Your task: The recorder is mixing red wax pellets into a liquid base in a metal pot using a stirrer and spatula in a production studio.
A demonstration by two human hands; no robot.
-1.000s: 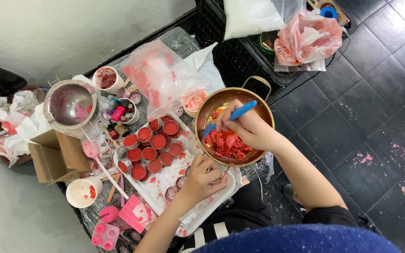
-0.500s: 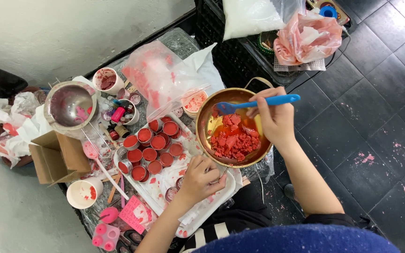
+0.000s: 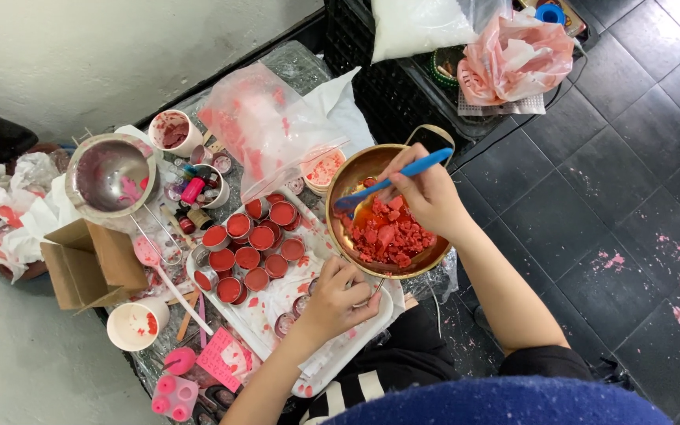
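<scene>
A crowded work surface is seen from above, and a round brass-coloured pan [image 3: 356, 177] near the middle serves as the landmark. The pan is filled with red crumbled chunks [image 3: 387, 232] that look like wax, with some orange liquid around them. A blue spatula [image 3: 403, 173] is held by the right hand [image 3: 430, 193], which is closed around the handle above the pan's far rim, the blade being angled down into the pan's left side. The left hand [image 3: 340, 295] is placed at the pan's near edge, with its fingers curled around what appears to be the pan's thin handle; how firm the hold is cannot be told. Just left of the pan, a white tray [image 3: 375, 319] is laid out with a cluster of small round tins [image 3: 249, 244] filled with red. Beyond the tins, up and left of the pan, a clear plastic bag [image 3: 265, 126] smeared with pink is seen. Further left of the pan, a steel bowl [image 3: 112, 177] stained pink sits beside an open cardboard box [image 3: 92, 267] and a white cup [image 3: 135, 323]. A pink plastic bag [image 3: 517, 59] lies well beyond the pan to the upper right, on a dark crate. Dark floor tiles [image 3: 631, 197] flecked with pink are seen to the pan's right.
</scene>
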